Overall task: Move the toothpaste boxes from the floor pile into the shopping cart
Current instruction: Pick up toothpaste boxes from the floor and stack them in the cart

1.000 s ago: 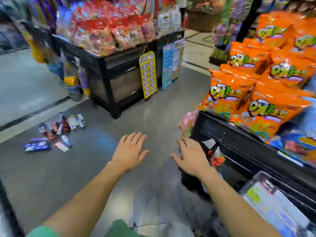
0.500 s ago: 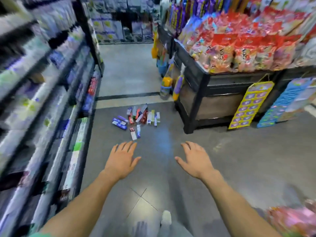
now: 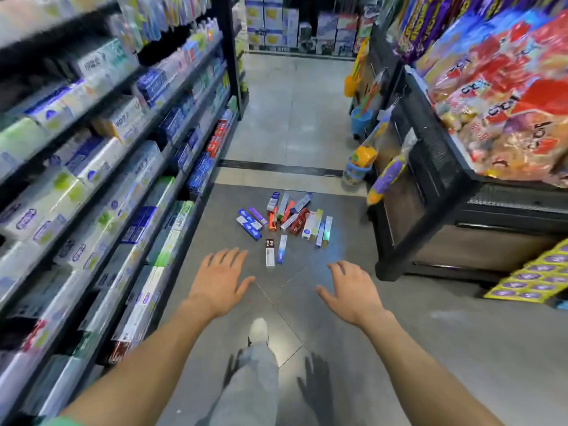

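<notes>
Toothpaste boxes (image 3: 284,221) lie in a loose pile on the grey tile floor (image 3: 430,348), ahead of both outstretched hands and between the two store fixtures. A second ago the pile sat far off to the person's left with an orange snack display close on the right; the view has since swung round so that the pile is now centred straight ahead and nearer, which I read as the person turning and walking towards it. No shopping cart shows in this view, so none of the boxes has been moved yet.

The toothpaste shelving (image 3: 107,179) runs along the left of the left hand, and the black snack-bag bin (image 3: 461,210) stands to the right of the right hand.

The left hand (image 3: 219,279) is spread flat, palm down, empty, just short of the two nearest boxes. The right hand (image 3: 350,290) is likewise empty, fingers loosely spread and slightly bent, a little farther from the pile.

A white shoe (image 3: 258,330) steps forward below and between the hands.
</notes>
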Motion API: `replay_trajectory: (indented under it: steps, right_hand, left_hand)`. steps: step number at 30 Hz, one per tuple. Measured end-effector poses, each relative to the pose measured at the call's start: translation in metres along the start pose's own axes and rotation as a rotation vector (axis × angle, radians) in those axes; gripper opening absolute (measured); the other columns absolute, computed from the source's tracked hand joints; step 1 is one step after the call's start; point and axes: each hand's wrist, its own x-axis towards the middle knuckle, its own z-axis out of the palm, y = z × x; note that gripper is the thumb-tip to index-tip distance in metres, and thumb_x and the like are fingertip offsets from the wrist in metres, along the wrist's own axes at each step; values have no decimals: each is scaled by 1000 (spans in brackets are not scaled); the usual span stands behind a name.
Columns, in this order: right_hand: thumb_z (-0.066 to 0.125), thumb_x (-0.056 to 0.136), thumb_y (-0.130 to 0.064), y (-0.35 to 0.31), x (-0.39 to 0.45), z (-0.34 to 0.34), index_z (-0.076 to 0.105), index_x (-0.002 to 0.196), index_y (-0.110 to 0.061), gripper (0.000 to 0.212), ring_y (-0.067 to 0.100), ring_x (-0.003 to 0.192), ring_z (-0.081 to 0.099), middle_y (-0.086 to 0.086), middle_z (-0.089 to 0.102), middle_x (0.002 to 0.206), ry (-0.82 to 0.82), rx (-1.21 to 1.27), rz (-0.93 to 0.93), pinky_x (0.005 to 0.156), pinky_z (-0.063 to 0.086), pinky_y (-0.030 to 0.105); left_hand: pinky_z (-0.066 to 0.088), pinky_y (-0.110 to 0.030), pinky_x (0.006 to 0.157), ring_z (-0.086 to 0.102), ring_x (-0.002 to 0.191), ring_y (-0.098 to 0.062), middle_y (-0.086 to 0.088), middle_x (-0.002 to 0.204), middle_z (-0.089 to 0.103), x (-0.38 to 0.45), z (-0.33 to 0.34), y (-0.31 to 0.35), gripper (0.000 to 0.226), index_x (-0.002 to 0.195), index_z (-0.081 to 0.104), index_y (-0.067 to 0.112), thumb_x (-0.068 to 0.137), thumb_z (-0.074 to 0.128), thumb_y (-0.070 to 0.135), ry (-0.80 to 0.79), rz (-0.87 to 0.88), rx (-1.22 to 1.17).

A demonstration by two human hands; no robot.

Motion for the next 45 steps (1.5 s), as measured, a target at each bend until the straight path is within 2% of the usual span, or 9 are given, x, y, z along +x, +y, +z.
replay_trajectory:
  steps: [6,9,12,17,21,27,33,39,45]
  right_hand:
    - [40,96,-62,10,147,-3,41,147,-19,67,28,136,41,8,45,146,-64,-29,15,113,32,38]
    - [39,97,-62,11,218,-1,38,149,-20,67,27,139,39,7,43,149,-115,-16,41,115,30,37]
    - [35,96,-65,14,290,9,40,147,-20,68,27,136,41,6,46,146,-155,-22,40,113,33,38]
    - [31,92,-70,17,412,56,42,143,-19,73,29,133,44,7,48,143,-193,-51,10,109,36,38]
    - [29,96,-65,24,502,154,40,143,-19,67,28,133,44,6,47,144,-227,-68,-69,107,36,38]
    - [19,82,-76,49,615,376,51,139,-13,91,34,125,54,10,59,135,-199,14,-50,102,45,43]
    - [46,94,-64,72,691,562,46,142,-20,65,28,129,50,4,50,144,-135,20,-26,104,42,39]
    - [44,93,-67,70,732,648,45,137,-19,65,30,122,51,7,53,132,-161,189,148,95,46,41]
    - [57,86,-64,45,738,660,49,123,-13,64,33,116,51,10,52,123,-110,367,366,90,45,43]
  left_hand:
    - [29,-43,115,37,143,-24,-3,158,38,134,34,-42,70,155,32,19,99,27,61,-104,8,-1]
    - [27,-42,115,34,144,-22,-2,159,36,203,49,-64,82,156,29,20,92,6,65,-152,12,-6]
    - [33,-44,111,42,139,-25,-5,154,44,270,67,-87,90,153,37,17,86,3,66,-141,29,-15]
    - [48,-44,99,62,119,-29,-9,131,65,365,132,-119,74,132,62,12,85,34,61,-130,7,-81]
    - [46,-41,99,59,120,-25,-2,129,63,426,237,-130,56,132,58,17,87,52,49,-131,-20,-173]
    - [52,-39,89,66,107,-27,-6,121,69,491,484,-145,65,126,64,11,89,39,58,-135,-12,-114]
    - [45,-43,102,55,124,-27,-6,141,57,539,683,-147,73,139,54,13,92,32,64,-90,24,-83]
    - [43,-44,106,53,127,-29,-8,142,56,563,759,-150,77,141,51,12,93,25,66,-28,36,-71]
    - [32,-41,116,43,138,-25,-5,152,46,562,757,-135,79,148,41,17,93,22,70,-65,-9,-124]
